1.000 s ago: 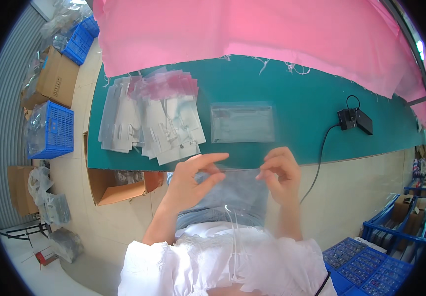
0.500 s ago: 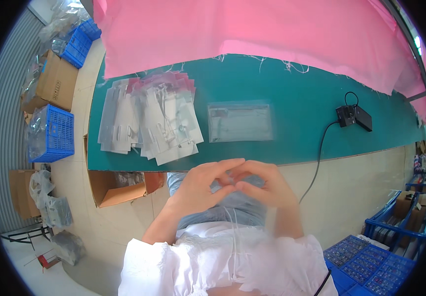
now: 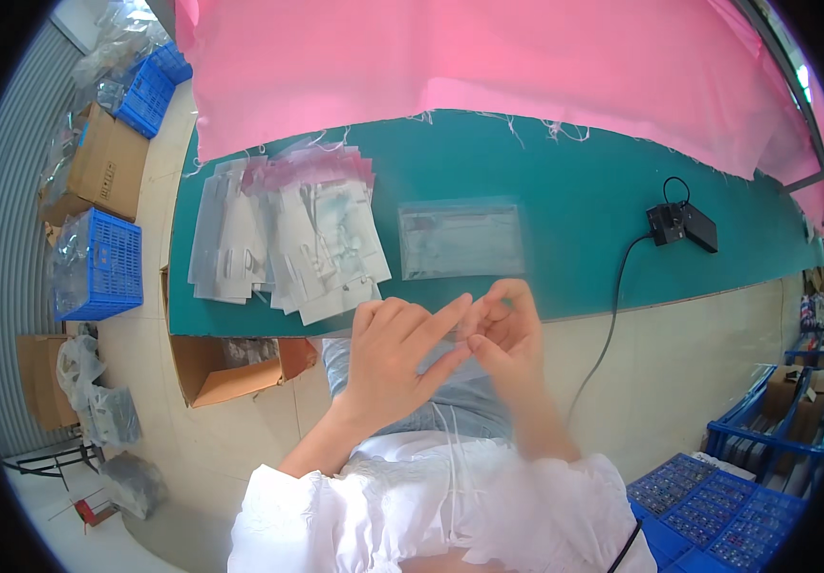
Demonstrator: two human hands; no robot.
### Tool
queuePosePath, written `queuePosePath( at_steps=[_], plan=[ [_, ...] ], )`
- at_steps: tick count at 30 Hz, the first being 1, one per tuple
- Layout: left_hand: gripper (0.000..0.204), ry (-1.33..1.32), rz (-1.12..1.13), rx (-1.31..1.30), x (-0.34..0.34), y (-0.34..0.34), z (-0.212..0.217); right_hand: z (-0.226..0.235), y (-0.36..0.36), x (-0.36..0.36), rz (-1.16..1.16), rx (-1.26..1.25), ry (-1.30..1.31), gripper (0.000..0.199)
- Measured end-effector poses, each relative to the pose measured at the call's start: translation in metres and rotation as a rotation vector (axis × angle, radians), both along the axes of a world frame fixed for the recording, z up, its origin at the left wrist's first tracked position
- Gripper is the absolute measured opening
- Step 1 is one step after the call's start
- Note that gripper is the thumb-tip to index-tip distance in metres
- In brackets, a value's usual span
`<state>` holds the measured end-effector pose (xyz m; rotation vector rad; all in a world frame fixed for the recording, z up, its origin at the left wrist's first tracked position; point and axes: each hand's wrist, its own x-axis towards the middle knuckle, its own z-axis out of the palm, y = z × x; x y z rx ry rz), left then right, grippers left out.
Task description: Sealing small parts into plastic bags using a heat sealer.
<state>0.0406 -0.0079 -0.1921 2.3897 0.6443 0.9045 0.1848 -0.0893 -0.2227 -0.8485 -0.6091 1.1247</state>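
My left hand [image 3: 395, 355] and my right hand [image 3: 510, 342] meet at the fingertips, in front of the table's near edge and above my lap. On the left hand, the index finger and thumb reach toward the right hand while the other fingers curl. The right hand has its thumb and bent fingers close together. Anything between the fingertips is too small or see-through to make out. Just beyond the hands, a flat stack of clear plastic bags [image 3: 461, 241] lies on the green table [image 3: 574, 210]. To its left lie overlapping clear packets with white cards and pink tops [image 3: 335, 244].
Pink cloth [image 3: 488, 57] covers the table's far side. A black device [image 3: 684, 226] with a cable lies to the right. An open cardboard box [image 3: 235, 375] stands below the table's left edge. Blue crates [image 3: 106, 263] line the left floor; a blue compartment tray [image 3: 708, 506] sits lower right.
Both hands have risen slightly toward the table. My left index finger now points up to the right, and my right fingers have bent more and lifted.
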Motion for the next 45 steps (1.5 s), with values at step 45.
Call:
queuePosePath(
  at_steps=[45],
  plan=[
    [0.064, 0.024, -0.130, -0.134, -0.009, -0.006, 0.015, 0.035, -0.016, 0.025, 0.038, 0.114, -0.839, 0.041]
  ],
)
